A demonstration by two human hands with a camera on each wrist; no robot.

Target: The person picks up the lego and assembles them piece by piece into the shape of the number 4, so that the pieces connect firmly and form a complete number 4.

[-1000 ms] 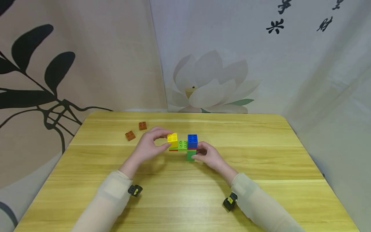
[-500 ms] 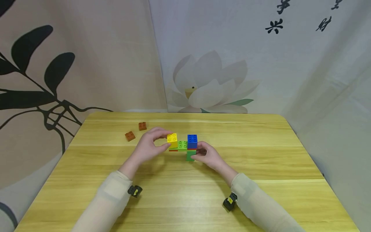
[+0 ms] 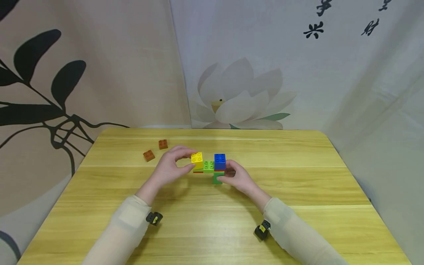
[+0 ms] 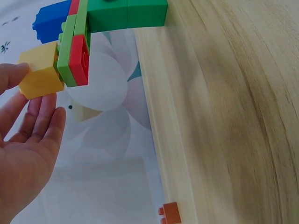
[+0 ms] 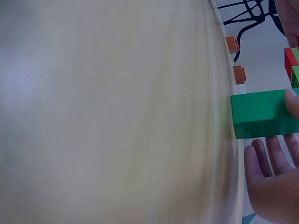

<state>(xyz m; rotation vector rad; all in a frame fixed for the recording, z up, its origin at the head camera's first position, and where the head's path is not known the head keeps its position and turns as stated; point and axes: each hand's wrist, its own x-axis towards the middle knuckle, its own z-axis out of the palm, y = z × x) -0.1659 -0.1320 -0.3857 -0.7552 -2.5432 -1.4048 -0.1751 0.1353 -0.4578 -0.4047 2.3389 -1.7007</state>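
A joined stack of toy building bricks stands near the middle of the table. My left hand (image 3: 169,167) pinches the yellow brick (image 3: 197,161) between thumb and fingers. This brick sits on the left end of the light green piece (image 3: 208,166), with a small red piece (image 4: 79,59) beneath that end. At the right end is a blue brick (image 3: 220,162), with a thin red layer under it. Below, two green bricks (image 5: 254,114) form the upright column. My right hand (image 3: 240,179) holds this column, thumb at the front and fingers on its other side.
Two loose orange-brown bricks, one nearer (image 3: 149,155) and one farther (image 3: 163,144), lie on the wooden table (image 3: 298,165) left of the stack. A printed cloth (image 3: 245,33) hangs behind the table's far edge.
My right hand has shifted very slightly left, its thumb farther across the green column. The left hand, the yellow brick and the rest of the stack look the same.
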